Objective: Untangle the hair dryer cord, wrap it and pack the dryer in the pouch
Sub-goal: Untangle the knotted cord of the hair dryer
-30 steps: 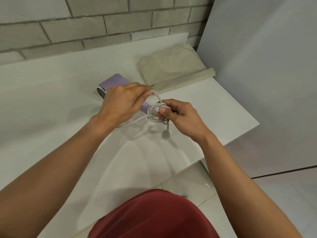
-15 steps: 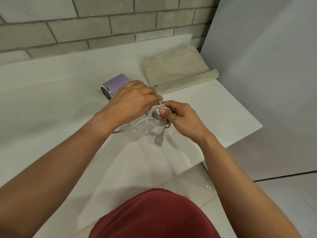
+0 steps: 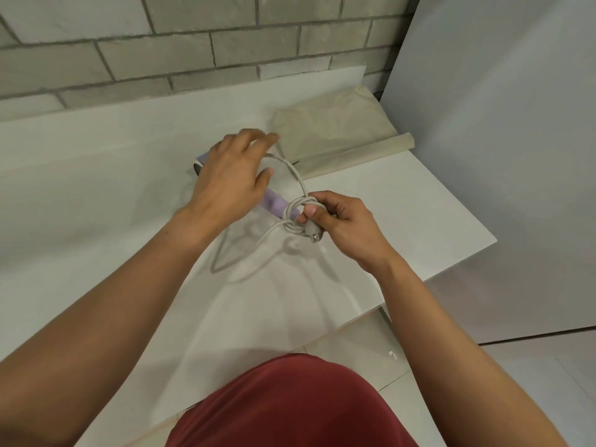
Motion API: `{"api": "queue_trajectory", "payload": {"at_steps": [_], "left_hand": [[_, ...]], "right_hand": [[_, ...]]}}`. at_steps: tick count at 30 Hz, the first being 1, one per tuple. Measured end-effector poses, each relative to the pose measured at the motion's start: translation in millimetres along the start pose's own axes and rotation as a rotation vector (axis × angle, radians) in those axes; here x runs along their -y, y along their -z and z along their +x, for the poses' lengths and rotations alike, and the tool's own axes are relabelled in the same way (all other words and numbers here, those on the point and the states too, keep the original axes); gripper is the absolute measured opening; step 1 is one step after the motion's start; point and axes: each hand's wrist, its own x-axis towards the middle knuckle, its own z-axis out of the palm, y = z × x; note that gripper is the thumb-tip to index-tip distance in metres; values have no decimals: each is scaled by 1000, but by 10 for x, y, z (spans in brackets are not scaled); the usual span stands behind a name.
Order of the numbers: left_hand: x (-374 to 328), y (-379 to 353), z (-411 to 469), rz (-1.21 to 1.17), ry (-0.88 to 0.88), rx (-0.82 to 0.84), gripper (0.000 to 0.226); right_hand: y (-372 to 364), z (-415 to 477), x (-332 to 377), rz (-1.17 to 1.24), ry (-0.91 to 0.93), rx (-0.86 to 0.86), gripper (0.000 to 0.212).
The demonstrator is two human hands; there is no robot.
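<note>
The lilac hair dryer (image 3: 274, 204) lies on the white table (image 3: 96, 175), its barrel mostly hidden under my left hand (image 3: 230, 177). Its pale grey cord (image 3: 295, 174) is coiled around the handle's end, and one big loop arcs up from the coils toward my left hand. That hand hovers over the barrel with its fingers spread and blurred; the cord passes between thumb and fingers. My right hand (image 3: 342, 224) pinches the coils against the handle, with the plug (image 3: 314, 235) sticking out below the thumb. The beige pouch (image 3: 332, 133) lies flat behind, touching neither hand.
A grey brick wall (image 3: 193, 50) runs along the table's back. A pale grey panel (image 3: 500, 124) stands at the right, close to the pouch. The table's right corner (image 3: 493, 243) and slanted front edge drop to a tiled floor (image 3: 387, 353).
My left hand has lifted off the coils and swung back-left over the barrel, drawing out a big cord loop. The plug, which hung down, is now tucked against my right hand.
</note>
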Motion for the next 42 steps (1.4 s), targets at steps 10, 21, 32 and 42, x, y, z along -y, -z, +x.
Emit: {"api": "queue_trajectory", "payload": {"at_steps": [10, 21, 32, 42], "left_hand": [[-94, 9, -5, 69, -349, 88, 39], [46, 60, -196, -148, 89, 64, 30], [679, -23, -842, -72, 274, 433, 26], [640, -357, -1143, -80, 380, 442, 51]], "right_hand": [[36, 32, 78, -74, 29, -3, 17], [34, 55, 83, -65, 15, -74, 20], [-7, 32, -52, -210, 54, -124, 26], [-48, 65, -75, -302, 130, -94, 20]]}}
